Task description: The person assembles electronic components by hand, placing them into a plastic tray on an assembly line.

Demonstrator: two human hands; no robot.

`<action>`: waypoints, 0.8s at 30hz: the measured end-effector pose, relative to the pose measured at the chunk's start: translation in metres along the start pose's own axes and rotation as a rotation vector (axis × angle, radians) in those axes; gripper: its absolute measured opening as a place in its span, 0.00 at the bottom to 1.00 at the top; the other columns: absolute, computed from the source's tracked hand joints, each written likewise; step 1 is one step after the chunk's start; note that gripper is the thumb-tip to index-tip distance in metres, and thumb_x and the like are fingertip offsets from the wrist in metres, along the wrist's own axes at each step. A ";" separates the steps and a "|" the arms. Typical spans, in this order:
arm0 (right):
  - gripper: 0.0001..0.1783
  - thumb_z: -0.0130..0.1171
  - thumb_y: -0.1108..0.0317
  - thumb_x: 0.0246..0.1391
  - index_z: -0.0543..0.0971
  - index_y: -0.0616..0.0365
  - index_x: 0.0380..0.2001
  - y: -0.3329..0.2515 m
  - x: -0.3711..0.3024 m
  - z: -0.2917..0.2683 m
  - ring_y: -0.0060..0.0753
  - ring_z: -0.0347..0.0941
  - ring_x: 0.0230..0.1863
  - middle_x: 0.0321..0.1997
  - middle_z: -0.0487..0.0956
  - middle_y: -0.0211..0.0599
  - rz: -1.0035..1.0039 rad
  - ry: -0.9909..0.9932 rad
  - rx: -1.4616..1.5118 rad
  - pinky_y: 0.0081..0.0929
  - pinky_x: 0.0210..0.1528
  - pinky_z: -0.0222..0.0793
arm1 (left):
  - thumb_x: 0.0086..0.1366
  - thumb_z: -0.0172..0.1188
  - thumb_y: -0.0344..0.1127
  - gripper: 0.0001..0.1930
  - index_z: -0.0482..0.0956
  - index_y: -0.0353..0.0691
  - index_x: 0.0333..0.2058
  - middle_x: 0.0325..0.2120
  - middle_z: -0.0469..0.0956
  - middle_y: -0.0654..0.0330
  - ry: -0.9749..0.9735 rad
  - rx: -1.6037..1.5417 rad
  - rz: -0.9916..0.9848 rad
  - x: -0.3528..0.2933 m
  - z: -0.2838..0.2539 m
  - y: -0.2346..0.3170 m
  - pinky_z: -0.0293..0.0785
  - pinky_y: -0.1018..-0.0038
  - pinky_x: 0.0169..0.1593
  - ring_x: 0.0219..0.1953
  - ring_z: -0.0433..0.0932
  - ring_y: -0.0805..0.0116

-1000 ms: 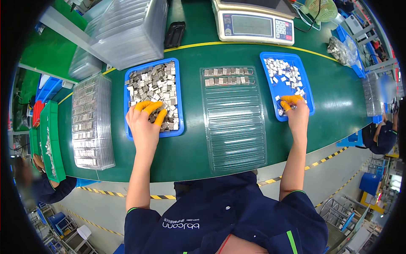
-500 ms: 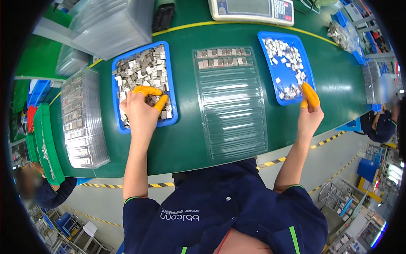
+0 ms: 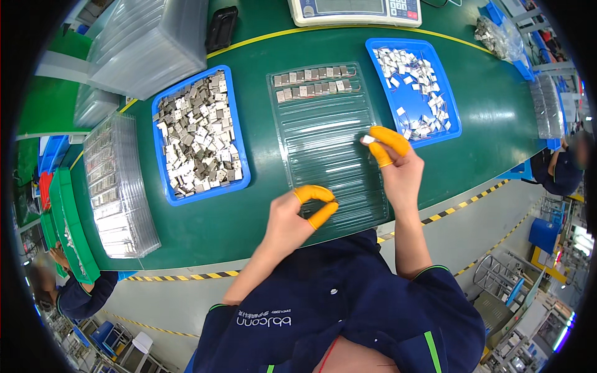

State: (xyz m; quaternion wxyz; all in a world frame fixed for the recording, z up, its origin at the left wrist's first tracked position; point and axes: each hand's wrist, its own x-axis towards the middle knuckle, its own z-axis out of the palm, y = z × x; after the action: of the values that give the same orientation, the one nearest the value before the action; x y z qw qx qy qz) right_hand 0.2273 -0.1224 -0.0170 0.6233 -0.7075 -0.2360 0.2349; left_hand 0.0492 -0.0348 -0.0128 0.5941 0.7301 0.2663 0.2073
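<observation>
My right hand hovers over the right side of a clear ribbed plastic tray, pinching a small white connector between thumb and forefinger. Both hands wear orange finger cots on those fingers. At the tray's near left part, my left hand is closed in a pinch; whatever its fingertips hold is too small to make out. Two rows of small metal-and-white parts lie in the tray's far grooves. Left of it, a blue tray holds many loose metallic pieces. Another blue tray, far right, holds white connectors with thin wires.
Filled clear trays stand stacked at the left, with empty clear trays behind. A scale and a small black tray are at the back. Another person works beside a green bin at far left.
My left hand has left the metallic pieces and come right, to the clear tray. My right hand has moved left from the far-right blue tray, with a white connector now showing in its fingers.
</observation>
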 end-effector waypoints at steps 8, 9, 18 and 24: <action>0.12 0.56 0.83 0.49 0.76 0.67 0.39 0.002 -0.001 0.002 0.27 0.74 0.43 0.43 0.76 0.38 0.037 0.001 -0.020 0.20 0.49 0.69 | 0.52 0.64 0.23 0.09 0.77 0.32 0.34 0.29 0.80 0.58 0.051 -0.268 -0.208 -0.006 0.024 0.005 0.77 0.79 0.37 0.33 0.81 0.70; 0.11 0.56 0.83 0.48 0.76 0.68 0.38 0.000 -0.001 0.002 0.27 0.75 0.42 0.41 0.77 0.38 0.073 0.018 0.007 0.19 0.48 0.70 | 0.52 0.64 0.23 0.09 0.77 0.32 0.34 0.29 0.80 0.58 0.049 -0.269 -0.211 -0.005 0.023 0.005 0.77 0.79 0.37 0.33 0.81 0.70; 0.12 0.62 0.81 0.44 0.77 0.69 0.35 -0.030 -0.006 0.015 0.25 0.77 0.38 0.36 0.80 0.38 0.147 -0.161 0.154 0.19 0.45 0.72 | 0.52 0.61 0.18 0.16 0.75 0.28 0.41 0.39 0.76 0.54 0.264 -0.366 -0.072 0.024 -0.017 -0.014 0.75 0.75 0.46 0.42 0.77 0.66; 0.12 0.62 0.80 0.44 0.78 0.68 0.36 -0.030 -0.009 0.029 0.25 0.77 0.39 0.37 0.80 0.37 0.116 -0.244 0.198 0.20 0.46 0.72 | 0.53 0.60 0.17 0.16 0.74 0.28 0.42 0.39 0.77 0.54 0.184 -0.617 -0.222 0.026 -0.014 0.003 0.75 0.73 0.46 0.40 0.79 0.64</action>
State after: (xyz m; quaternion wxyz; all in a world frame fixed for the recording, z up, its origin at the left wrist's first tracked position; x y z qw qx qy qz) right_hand 0.2011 -0.1026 0.0097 0.6421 -0.6214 -0.2443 0.3767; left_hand 0.0614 -0.0086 -0.0069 0.7796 0.4607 0.3212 0.2772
